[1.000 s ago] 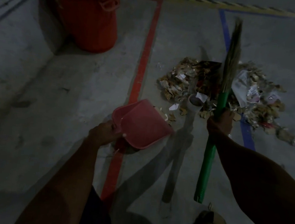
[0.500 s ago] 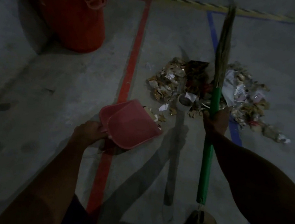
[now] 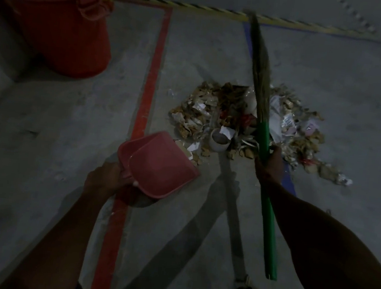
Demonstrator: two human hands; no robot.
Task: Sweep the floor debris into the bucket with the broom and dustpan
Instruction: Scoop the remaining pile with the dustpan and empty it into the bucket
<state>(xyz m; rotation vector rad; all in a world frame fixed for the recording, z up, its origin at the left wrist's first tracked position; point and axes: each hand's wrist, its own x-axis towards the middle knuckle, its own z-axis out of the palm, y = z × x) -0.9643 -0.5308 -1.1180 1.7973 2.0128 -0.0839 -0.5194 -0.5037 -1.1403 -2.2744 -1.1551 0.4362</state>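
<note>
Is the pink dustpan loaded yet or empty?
Empty: the pink plastic dustpan shows bare inside; the debris pile lies on the floor.

Single head cam, on me, looked forward and down at the concrete floor [image 3: 333,94] from standing height; my forearms ran in from the bottom edge, wide-angle, dim, no second view to overlap with

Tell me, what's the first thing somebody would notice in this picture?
Probably the messy debris pile of torn paper and scraps in the middle of the grey floor. The right hand holds a green-handled broom whose bristles lie over the pile, and the left hand holds a pink dustpan just in front of it. A big red bucket stands at the top left.
</note>
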